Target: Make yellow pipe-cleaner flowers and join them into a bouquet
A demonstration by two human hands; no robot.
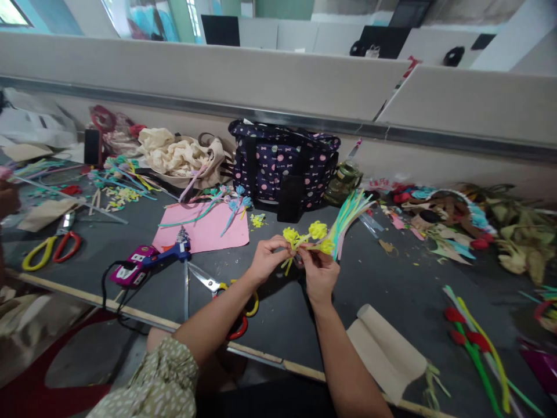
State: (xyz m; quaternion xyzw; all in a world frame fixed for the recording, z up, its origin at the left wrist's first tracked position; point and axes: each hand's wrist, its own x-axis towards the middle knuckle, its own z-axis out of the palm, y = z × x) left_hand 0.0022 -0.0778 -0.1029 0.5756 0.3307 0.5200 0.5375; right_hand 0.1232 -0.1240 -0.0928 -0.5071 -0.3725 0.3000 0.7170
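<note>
Over the dark table (391, 284), before a pale partition (217, 75), left fingers (282, 254) and right fingers (308, 261) pinch yellow flowers (317, 230).

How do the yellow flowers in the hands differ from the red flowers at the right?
The yellow flowers are held up; the red flowers lie on the table. The yellow flowers look frilly and open, the red flowers smooth and closed. Both show strong, plain colour.

the left forearm (217, 319) is slanting toward two o'clock, the right forearm (342, 354) toward eleven. the left hand (270, 258) and the right hand (321, 276) are facing each other, both bending at the knuckles, pinching and nearly meeting.
</note>
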